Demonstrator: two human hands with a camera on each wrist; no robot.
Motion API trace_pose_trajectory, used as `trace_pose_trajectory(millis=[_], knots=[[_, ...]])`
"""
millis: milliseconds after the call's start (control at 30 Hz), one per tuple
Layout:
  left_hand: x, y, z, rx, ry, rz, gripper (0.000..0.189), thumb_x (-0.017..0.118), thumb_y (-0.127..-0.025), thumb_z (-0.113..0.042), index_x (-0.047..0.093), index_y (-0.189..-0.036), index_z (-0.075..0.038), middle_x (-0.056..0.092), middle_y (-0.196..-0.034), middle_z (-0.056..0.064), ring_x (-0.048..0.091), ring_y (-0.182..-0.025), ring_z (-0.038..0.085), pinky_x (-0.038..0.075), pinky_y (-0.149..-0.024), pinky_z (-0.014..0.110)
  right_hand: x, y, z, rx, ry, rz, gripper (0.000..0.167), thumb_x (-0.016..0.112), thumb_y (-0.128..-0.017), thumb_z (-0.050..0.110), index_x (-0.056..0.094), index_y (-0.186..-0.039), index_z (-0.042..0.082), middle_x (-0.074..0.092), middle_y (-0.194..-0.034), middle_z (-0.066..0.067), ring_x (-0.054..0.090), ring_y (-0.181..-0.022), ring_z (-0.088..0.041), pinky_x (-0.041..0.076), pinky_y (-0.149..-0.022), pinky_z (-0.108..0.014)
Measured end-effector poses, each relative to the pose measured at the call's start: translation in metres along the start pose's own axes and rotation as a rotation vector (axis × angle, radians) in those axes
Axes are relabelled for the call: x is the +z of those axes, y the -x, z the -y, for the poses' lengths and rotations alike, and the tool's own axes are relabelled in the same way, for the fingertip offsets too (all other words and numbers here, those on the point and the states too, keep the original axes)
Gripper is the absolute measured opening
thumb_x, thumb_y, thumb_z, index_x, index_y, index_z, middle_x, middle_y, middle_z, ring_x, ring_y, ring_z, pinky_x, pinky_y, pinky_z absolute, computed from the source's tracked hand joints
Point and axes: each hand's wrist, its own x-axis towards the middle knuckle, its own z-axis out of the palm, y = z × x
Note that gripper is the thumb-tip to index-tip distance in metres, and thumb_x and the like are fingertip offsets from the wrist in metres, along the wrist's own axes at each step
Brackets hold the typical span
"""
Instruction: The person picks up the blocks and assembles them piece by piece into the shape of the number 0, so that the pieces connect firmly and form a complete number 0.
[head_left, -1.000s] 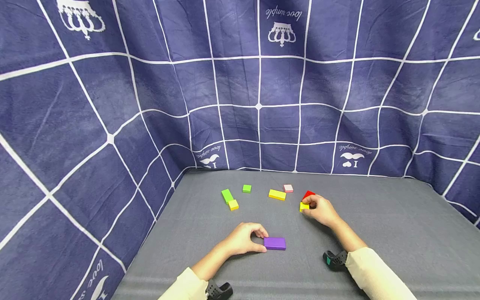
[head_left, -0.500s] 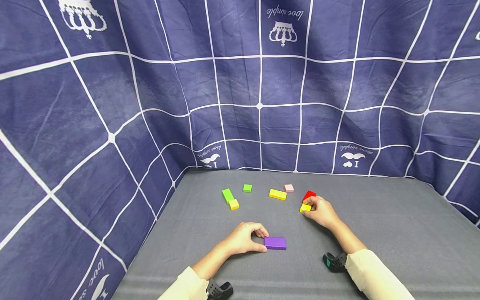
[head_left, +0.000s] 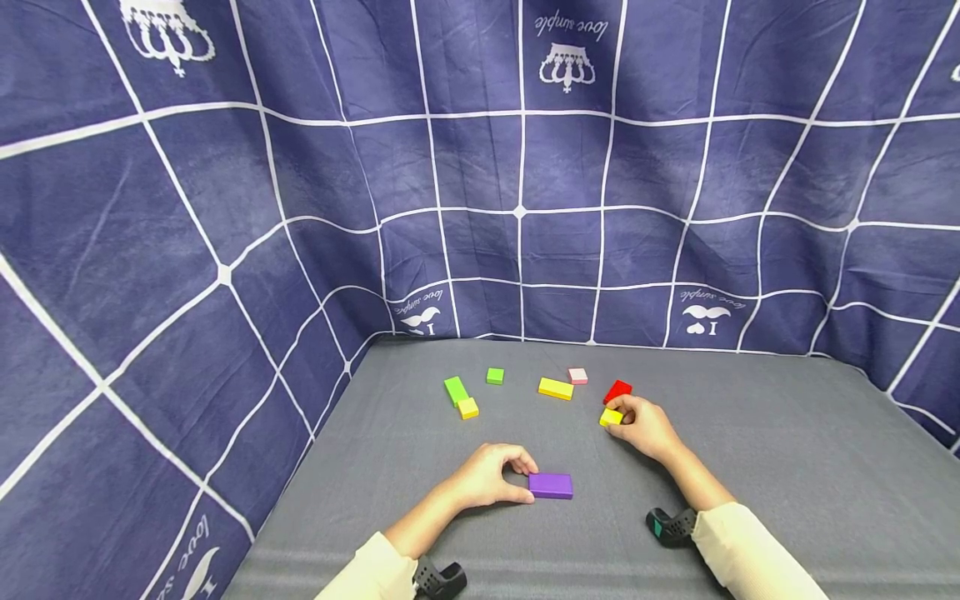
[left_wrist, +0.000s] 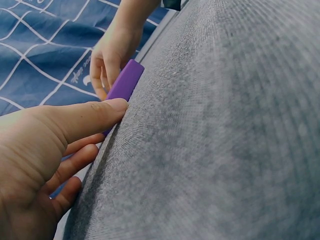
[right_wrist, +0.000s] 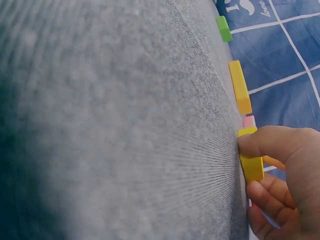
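A flat purple block lies on the grey table, and my left hand pinches its left end between thumb and fingers. In the left wrist view the thumb presses on the near side of the purple block. Farther out on the right, my right hand pinches a small yellow block. A red block lies just beyond those fingers. In the right wrist view the thumb covers part of the yellow block.
Farther back lie a long yellow block, a pink block and a small green block. At left, a long green block meets a small yellow-orange block. A blue curtain hangs behind the table.
My right hand has turned the small yellow block a little and drawn it slightly toward me, showing more of the red block. The left hand and purple block stay put.
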Motion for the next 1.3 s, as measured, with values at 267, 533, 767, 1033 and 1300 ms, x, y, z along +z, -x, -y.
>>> trace_pose_trajectory(millis=[267, 533, 767, 1033, 1300], knots=[[0.000, 0.001, 0.000, 0.004, 0.001, 0.004, 0.032, 0.088, -0.069, -0.012, 0.070, -0.095, -0.012, 0.066, -0.087, -0.010, 0.058, -0.082, -0.001, 0.048, -0.079, 0.019, 0.002, 0.000, -0.003, -0.006, -0.042, -0.015, 0.028, 0.079, -0.073, 0.005, 0.068, -0.099, 0.002, 0.065, -0.084, -0.006, 0.056, -0.074, -0.016, 0.045, -0.064, -0.028], [0.001, 0.000, 0.001, 0.010, -0.001, 0.005, 0.032, 0.088, -0.069, -0.013, 0.070, -0.095, -0.012, 0.066, -0.087, -0.010, 0.058, -0.082, -0.001, 0.048, -0.079, 0.019, 0.001, 0.003, -0.002, -0.011, -0.065, 0.009, 0.029, 0.080, -0.073, 0.006, 0.068, -0.098, 0.003, 0.064, -0.083, -0.003, 0.057, -0.074, -0.016, 0.045, -0.062, -0.026], [0.001, 0.001, 0.001, 0.013, 0.009, 0.004, 0.032, 0.088, -0.069, -0.012, 0.070, -0.095, -0.012, 0.067, -0.087, -0.006, 0.059, -0.082, 0.000, 0.048, -0.080, 0.020, 0.000, 0.008, 0.004, -0.009, -0.107, 0.044, 0.029, 0.080, -0.074, 0.007, 0.067, -0.099, 0.002, 0.065, -0.084, -0.003, 0.057, -0.073, -0.013, 0.045, -0.062, -0.024], [0.001, 0.001, 0.002, 0.022, 0.007, 0.006, 0.032, 0.088, -0.070, -0.012, 0.070, -0.096, -0.012, 0.067, -0.087, -0.006, 0.059, -0.083, 0.001, 0.048, -0.080, 0.020, 0.001, 0.014, 0.011, -0.010, -0.151, 0.072, 0.029, 0.080, -0.073, 0.006, 0.067, -0.099, 0.001, 0.064, -0.082, -0.002, 0.057, -0.072, -0.012, 0.046, -0.061, -0.023], [-0.001, 0.000, 0.002, 0.016, 0.007, 0.007, 0.032, 0.088, -0.070, -0.013, 0.070, -0.096, -0.013, 0.067, -0.087, -0.006, 0.060, -0.083, 0.002, 0.049, -0.080, 0.020, 0.001, 0.017, 0.021, -0.022, -0.156, 0.096, 0.029, 0.080, -0.072, 0.005, 0.068, -0.099, 0.004, 0.063, -0.081, 0.000, 0.058, -0.072, -0.013, 0.047, -0.061, -0.024]])
